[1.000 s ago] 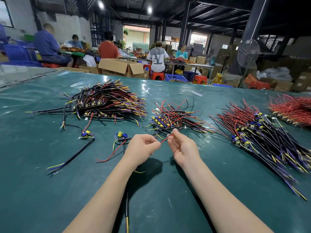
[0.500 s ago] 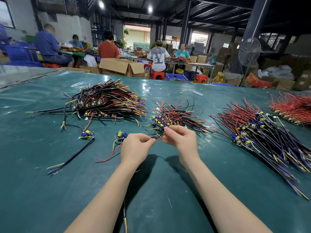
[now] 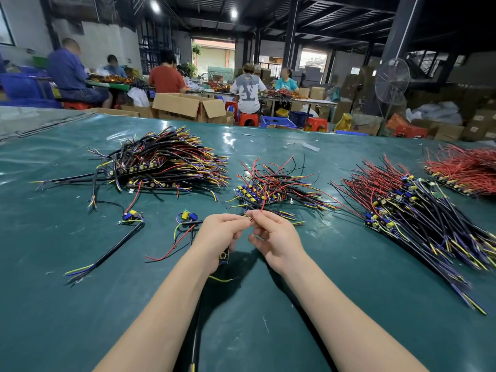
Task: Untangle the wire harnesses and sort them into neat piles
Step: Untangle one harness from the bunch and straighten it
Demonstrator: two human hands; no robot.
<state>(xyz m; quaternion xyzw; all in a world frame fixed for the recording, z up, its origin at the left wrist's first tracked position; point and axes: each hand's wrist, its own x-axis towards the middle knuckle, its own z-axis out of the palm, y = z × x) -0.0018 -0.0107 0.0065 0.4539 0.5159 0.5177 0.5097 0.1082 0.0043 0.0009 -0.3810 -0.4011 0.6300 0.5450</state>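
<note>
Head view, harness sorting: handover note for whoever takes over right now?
Left hand: pinches the held harness; its small board hangs below the palm.
Right hand: pinches a wire end of the same harness, fingertips meeting the left's.
Done: four piles on the green table: left pile, middle pile, right pile, red pile far right.
Left to do: place the held harness, then the black-cable loose harness and the red-wire loose harness, both left of the hands. The left and middle piles look untidy.
</note>
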